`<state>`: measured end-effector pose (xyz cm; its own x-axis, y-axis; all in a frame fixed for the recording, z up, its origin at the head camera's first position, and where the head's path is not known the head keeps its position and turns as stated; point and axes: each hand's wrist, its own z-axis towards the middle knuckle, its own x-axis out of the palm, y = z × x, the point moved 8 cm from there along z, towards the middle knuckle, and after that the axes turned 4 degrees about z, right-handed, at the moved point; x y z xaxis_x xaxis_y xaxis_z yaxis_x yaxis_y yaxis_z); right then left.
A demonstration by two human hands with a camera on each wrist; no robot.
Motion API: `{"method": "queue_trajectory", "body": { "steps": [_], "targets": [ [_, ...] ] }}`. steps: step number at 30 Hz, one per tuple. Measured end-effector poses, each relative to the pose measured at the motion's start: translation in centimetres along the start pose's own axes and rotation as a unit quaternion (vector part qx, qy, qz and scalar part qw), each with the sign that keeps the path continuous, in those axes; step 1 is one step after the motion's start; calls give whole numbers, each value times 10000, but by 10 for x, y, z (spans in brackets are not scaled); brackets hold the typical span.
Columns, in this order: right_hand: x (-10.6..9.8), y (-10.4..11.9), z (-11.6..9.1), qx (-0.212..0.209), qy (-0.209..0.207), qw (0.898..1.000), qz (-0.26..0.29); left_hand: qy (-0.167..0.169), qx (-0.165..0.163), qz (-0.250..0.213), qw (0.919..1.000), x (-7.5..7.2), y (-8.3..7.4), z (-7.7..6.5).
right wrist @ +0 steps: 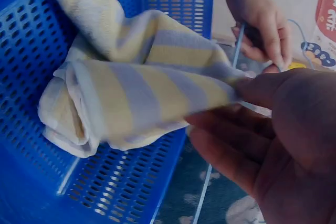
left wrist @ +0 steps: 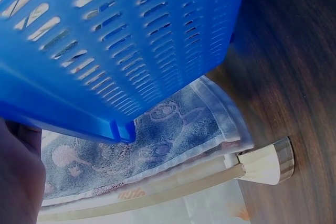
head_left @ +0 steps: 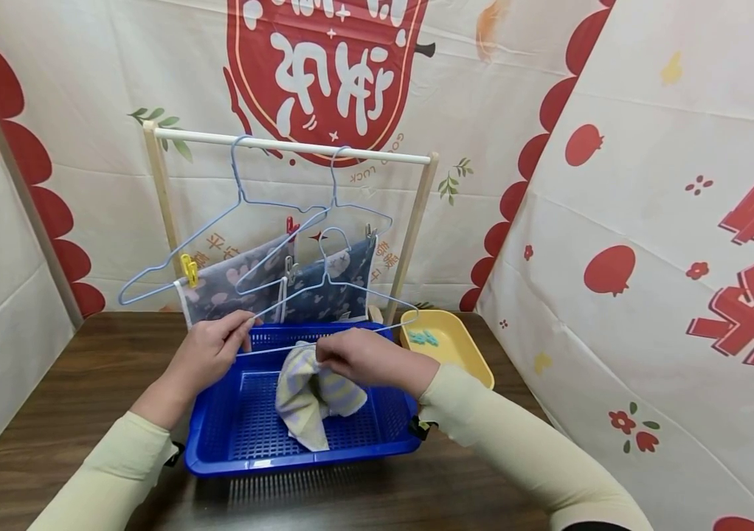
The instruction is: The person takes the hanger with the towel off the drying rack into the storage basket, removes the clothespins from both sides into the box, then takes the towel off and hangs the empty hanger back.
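A blue wire hanger is held over the basket by my left hand, fingers and thumb pinching its left corner. Against the hanger's bottom bar, my right hand pinches one end of a yellow-and-lavender striped towel. The rest of that towel droops in folds into the blue plastic basket. In the right wrist view, thumb and fingers of the right hand close on the towel's edge. The left wrist view shows mostly the basket's slotted side, with part of the left hand at the edge.
Behind the basket stands a rack with a white rod. Two hangers on it carry a grey towel and a dark blue towel, held by clips such as a yellow one. A yellow tray with teal clips sits right.
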<state>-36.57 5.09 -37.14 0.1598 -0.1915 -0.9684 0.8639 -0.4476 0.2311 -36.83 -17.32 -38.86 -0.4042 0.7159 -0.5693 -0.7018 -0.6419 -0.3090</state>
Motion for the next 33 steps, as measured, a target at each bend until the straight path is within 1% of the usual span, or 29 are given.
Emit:
{"method": "queue_trajectory", "body": {
  "steps": [6,12,15,17,21,26,30,33],
  "targets": [
    [20,-11,0,191,632,9978,12,-27,-4,-7,10000,-1,-1,0],
    [40,-20,-4,440,1195,9919,7,-10,31,43,10000,-1,0,-1],
    [46,-23,-6,601,1342,9891,48,16,10,57,10000,-1,1,-1],
    [46,-23,-7,687,1369,9882,93,15,19,54,10000,-1,1,-1],
    [43,-24,-9,742,1278,9888,231,-10,57,46,10000,-1,0,0],
    [35,-27,-15,863,1005,9901,460,-49,96,26,9999,-3,-2,1],
    [28,-34,-23,1082,652,9905,546,-129,97,-63,9999,-5,-3,0],
    [20,-41,-31,1318,232,9899,470,-147,58,-128,9998,-6,-2,-1]
  ]
}}
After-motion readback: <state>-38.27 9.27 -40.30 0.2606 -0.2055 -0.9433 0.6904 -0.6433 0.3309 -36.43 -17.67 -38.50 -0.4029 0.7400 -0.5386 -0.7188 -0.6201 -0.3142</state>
